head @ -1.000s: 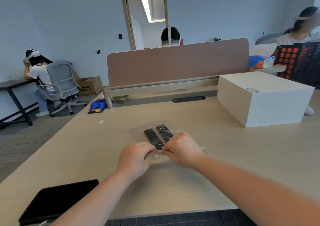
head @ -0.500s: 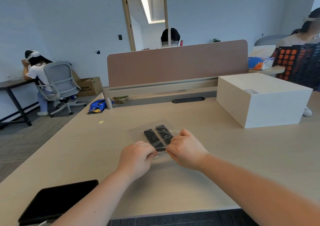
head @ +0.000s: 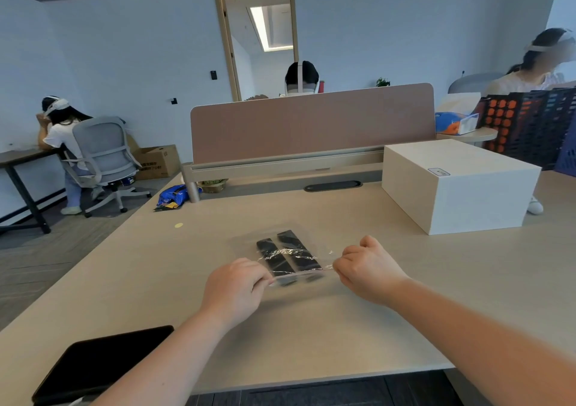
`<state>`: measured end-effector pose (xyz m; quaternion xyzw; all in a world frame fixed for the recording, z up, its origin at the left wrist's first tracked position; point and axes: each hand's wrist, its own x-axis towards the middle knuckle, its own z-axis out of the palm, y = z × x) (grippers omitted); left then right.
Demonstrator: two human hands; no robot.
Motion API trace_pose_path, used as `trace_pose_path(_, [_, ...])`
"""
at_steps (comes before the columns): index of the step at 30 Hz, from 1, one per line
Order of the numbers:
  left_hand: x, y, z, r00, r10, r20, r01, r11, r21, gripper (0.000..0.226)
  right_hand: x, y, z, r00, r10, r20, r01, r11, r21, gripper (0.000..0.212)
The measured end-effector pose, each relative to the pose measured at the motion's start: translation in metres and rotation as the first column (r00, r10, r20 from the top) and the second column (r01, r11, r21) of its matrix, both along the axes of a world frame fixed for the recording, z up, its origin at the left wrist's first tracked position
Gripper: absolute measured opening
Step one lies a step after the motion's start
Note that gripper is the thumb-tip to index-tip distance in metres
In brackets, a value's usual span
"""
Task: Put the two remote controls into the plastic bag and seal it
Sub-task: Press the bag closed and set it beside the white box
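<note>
A clear plastic bag (head: 249, 243) lies flat on the light wooden desk (head: 343, 327). Two black remote controls lie inside it side by side, the left remote (head: 274, 257) and the right remote (head: 297, 250). My left hand (head: 233, 290) pinches the bag's near edge at its left end. My right hand (head: 366, 270) pinches the same edge at its right end. The edge is stretched straight between my two hands, over the near ends of the remotes.
A pale box (head: 458, 184) stands at the right. A black tablet (head: 99, 365) lies at the near left corner. A brown partition (head: 311, 122) closes the desk's far side. A blue packet (head: 174, 197) and a yellow dot (head: 179, 225) lie at the far left. Other people sit around the room.
My hands were close together at the middle of the bag's near edge. My right hand has slid to the right along it, and my left hand stays at the left end.
</note>
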<state>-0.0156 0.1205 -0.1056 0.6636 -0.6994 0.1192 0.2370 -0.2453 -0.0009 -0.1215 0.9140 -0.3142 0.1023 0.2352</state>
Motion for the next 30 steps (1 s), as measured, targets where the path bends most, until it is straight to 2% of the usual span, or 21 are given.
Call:
trace_pose_path(9, [0.005,0.003,0.000,1.000,0.017,0.000,-0.017,1.000,0.008,0.023,-0.020,-0.006,-0.009,0.991,-0.132,-0.040,0.135,0.987,0.090,0.031])
trace_pose_path(12, [0.005,0.003,0.000,1.000,0.014,0.013,-0.014,1.000,0.020,0.027,-0.024,-0.009,-0.011,0.991,-0.123,-0.048,0.127,0.988,0.090,0.033])
trace_pose_path(16, [0.000,0.004,0.000,0.999,0.033,0.034,-0.036,0.996,0.085,0.019,-0.023,-0.007,-0.006,0.991,-0.117,-0.060,0.121,0.991,0.063,0.029])
trace_pose_path(18, [-0.001,0.004,-0.001,0.999,0.043,0.025,-0.045,0.994,0.100,0.018,-0.024,-0.003,-0.004,0.993,-0.106,-0.048,0.112,0.984,0.138,0.018])
trace_pose_path(21, [0.000,0.005,-0.001,0.999,0.042,0.018,-0.043,0.992,0.120,0.017,-0.025,-0.002,-0.004,0.986,-0.150,-0.070,0.162,0.958,0.236,0.033])
trace_pose_path(25, [0.002,0.006,0.001,0.999,0.044,-0.003,-0.042,0.986,0.160,0.019,-0.028,-0.002,-0.008,0.986,-0.159,-0.044,0.165,0.940,0.300,0.030])
trace_pose_path(30, [0.010,0.012,0.007,0.996,0.033,-0.086,-0.016,0.981,0.195,0.053,-0.035,0.004,0.001,0.988,-0.134,0.076,0.103,0.941,0.323,0.041])
